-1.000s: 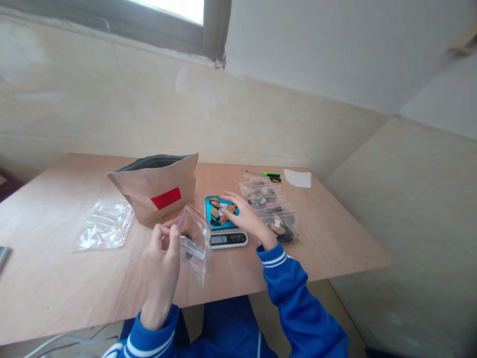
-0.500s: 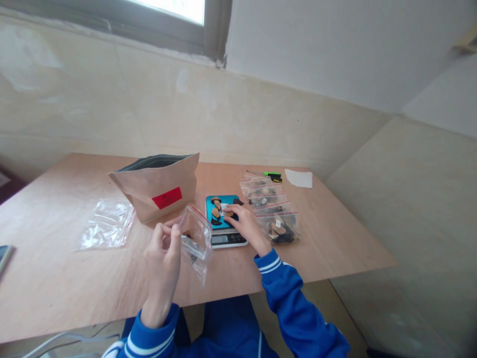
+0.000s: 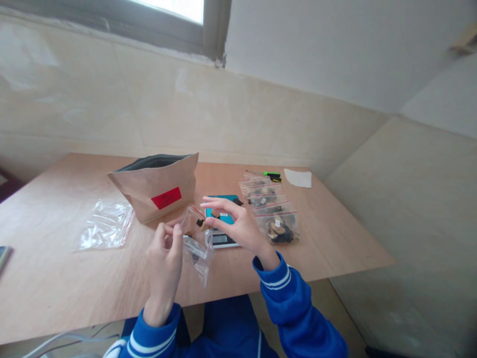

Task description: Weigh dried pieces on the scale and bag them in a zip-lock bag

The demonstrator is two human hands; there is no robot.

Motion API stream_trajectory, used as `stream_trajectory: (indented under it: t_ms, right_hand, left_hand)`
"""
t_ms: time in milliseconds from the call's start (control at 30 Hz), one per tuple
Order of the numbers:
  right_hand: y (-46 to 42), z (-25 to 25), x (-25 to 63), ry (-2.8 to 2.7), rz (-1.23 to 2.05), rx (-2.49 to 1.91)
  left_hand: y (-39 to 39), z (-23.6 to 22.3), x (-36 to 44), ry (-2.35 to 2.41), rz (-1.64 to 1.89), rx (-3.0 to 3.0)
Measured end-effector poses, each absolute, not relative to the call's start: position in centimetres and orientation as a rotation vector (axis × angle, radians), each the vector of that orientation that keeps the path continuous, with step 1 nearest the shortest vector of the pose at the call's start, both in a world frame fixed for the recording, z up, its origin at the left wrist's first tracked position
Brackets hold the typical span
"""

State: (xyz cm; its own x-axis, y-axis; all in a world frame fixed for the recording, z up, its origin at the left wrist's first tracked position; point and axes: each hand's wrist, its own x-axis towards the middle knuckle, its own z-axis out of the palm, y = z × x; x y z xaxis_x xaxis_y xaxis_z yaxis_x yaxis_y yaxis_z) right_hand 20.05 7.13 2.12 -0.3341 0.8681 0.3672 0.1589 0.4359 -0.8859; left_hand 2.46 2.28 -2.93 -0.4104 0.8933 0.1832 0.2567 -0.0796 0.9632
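Note:
My left hand [image 3: 164,258] pinches the rim of a small clear zip bag [image 3: 197,243] and holds it up over the table; a few dark pieces sit inside. My right hand [image 3: 233,226] hovers at the bag's mouth, thumb and forefinger pinched on small brown pieces [image 3: 202,223], other fingers spread. Behind the hands a blue-topped scale [image 3: 223,231] is partly hidden. To the right of the scale lies a row of filled zip bags [image 3: 274,211].
A brown paper pouch [image 3: 158,186] with a red label stands open behind the scale. Empty clear bags [image 3: 106,223] lie at the left. A green-handled tool [image 3: 270,175] and white paper [image 3: 298,178] sit far right. The wooden table's [image 3: 55,278] front edge runs near my arms.
My right hand left the scale's blue tray, carrying pieces from it toward the mouth of the bag. The left hand kept the bag raised, nearly still.

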Motion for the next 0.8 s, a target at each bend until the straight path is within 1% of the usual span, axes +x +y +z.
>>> stream_trajectory:
  t_ms: [100,233,367,500,800]
  right_hand:
    - [8.0,0.7,20.3,-1.818,0.831,-1.016]
    - [9.5,-3.0,21.0,-2.005,0.562,-1.259]
    - [9.6,-5.5,20.6,-2.175,0.458,-1.266]
    - [9.6,-6.2,20.3,-2.149,0.452,-1.271]
    - [9.8,-5.8,20.9,-2.0,0.507,-1.235]
  left_hand:
    - [2.2,-2.6,2.4,1.671,1.56,1.26]
    - [2.2,-2.2,2.1,1.716,1.577,1.264]
    - [2.1,-2.2,2.0,1.727,1.567,1.248]
    - [2.1,-2.4,2.0,1.707,1.563,1.271]
    - [2.1,-2.8,2.0,1.731,1.553,1.295]
